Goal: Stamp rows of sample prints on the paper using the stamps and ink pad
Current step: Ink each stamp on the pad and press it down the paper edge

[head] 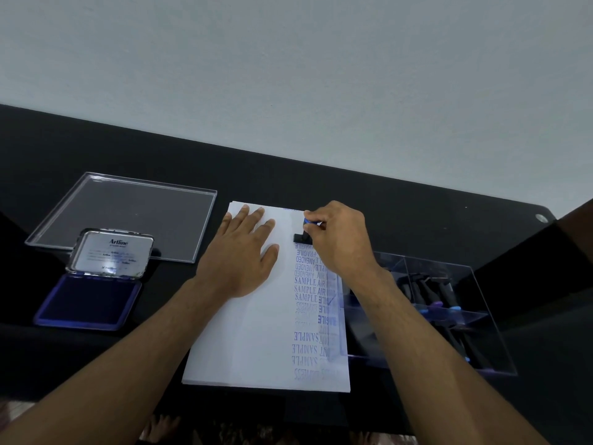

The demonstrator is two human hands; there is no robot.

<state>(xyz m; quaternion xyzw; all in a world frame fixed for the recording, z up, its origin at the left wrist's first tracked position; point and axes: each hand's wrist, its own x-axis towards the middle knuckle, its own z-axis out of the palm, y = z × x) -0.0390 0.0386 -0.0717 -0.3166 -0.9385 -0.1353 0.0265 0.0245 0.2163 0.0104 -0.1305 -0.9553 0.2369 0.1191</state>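
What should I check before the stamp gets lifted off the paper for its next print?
1. Paper pinned: left hand lies flat on it. Ok.
2. Grip on stamp: right hand pinches its handle. Ok.
3. Stamp base flat on the sheet: cannot tell.
4. Ink pad open and exposed. Ok.
5. Room for the next print: the sheet's left half is blank. Ok.
6. Ink left on the stamp face: hidden, cannot tell.

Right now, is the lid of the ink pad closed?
No, the ink pad lies open, its lid tilted up behind the blue pad, left of the paper.
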